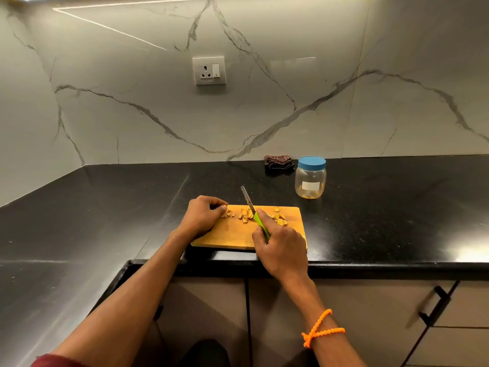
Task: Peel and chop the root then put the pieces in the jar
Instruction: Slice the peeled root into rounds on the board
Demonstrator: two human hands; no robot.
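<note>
A wooden cutting board [232,238] lies at the front edge of the black counter. Orange-yellow chopped root pieces [279,219] are scattered across its far half. My right hand [280,247] grips the green handle of a knife [248,201], whose blade points away and up over a cluster of slices [244,215]. My left hand [203,215] rests on the board's left end, fingers curled, fingertips at some small pieces [229,214]; whether it pinches one is hidden. A clear jar [310,181] with a blue lid stands behind the board to the right, lid on.
A folded dark checked cloth [279,162] lies by the marble wall behind the jar. A wall socket [209,70] sits above the counter. The black counter [383,207] wraps round a corner on the left. Cabinet doors with a black handle [435,305] are below.
</note>
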